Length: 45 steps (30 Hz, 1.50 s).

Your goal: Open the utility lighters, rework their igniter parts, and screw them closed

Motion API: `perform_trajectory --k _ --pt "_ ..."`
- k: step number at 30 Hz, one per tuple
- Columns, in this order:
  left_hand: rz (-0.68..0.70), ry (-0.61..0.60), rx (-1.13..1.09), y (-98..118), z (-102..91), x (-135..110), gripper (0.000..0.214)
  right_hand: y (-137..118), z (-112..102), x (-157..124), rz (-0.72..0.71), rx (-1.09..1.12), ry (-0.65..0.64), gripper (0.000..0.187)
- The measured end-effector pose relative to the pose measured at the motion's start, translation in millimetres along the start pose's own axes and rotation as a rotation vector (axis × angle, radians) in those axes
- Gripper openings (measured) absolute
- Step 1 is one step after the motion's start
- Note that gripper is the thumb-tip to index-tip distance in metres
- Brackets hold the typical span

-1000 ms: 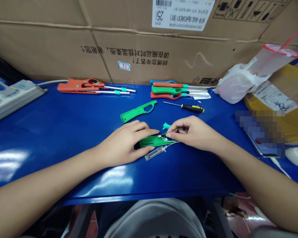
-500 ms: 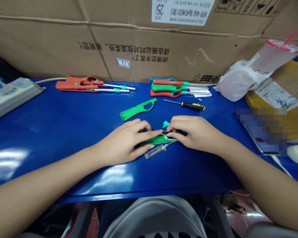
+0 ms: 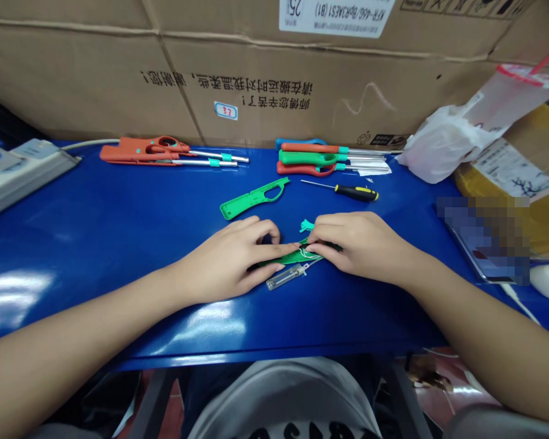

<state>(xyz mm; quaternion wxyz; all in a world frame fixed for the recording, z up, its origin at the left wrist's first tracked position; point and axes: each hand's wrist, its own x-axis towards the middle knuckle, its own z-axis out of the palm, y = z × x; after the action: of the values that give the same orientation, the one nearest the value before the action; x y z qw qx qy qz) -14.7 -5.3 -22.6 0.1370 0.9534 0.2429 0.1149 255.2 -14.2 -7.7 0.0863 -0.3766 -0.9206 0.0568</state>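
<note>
Green shell [image 3: 293,259] handled back from table's [image 3: 141,235] front edge.
Left hand [image 3: 238,259]: fingers grasping shell. Right hand [image 3: 361,244]: fingers pinching black part [image 3: 304,245]. Clear tube [image 3: 285,277] just beside.

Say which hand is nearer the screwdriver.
Right: the right hand is just this side of the screwdriver, not touching; the left hand is farther off, to its left.

A: Light?
B: Moderate, indoor. White glare on glossy table [image 3: 119,225], left and near front edge.
A: Sharpness?
B: Left hand [image 3: 226,259], right hand [image 3: 363,244] reasonably clear. Wide-angle stretch toward edges. Phone [image 3: 467,251] partly pixelated.
</note>
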Motion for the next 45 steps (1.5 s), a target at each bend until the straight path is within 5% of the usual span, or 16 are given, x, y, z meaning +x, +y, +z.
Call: perform_trajectory --k 16,22,30,45 --pt "0.066 -0.01 0.227 5 -1.4 -2 0.041 8 -12 -3 0.081 0.208 -0.008 0.015" --pt "0.094 -0.009 0.251 0 -4.2 -3 0.046 23 -33 -12 0.061 0.348 -0.251 0.015" --pt "0.097 -0.062 0.257 -2 -9.6 -5 0.045 32 -33 -16 0.129 0.353 -0.371 0.016" --pt "0.127 -0.026 0.236 -10 -9.5 -7 0.046 29 -38 -17 0.184 0.317 -0.382 0.009"
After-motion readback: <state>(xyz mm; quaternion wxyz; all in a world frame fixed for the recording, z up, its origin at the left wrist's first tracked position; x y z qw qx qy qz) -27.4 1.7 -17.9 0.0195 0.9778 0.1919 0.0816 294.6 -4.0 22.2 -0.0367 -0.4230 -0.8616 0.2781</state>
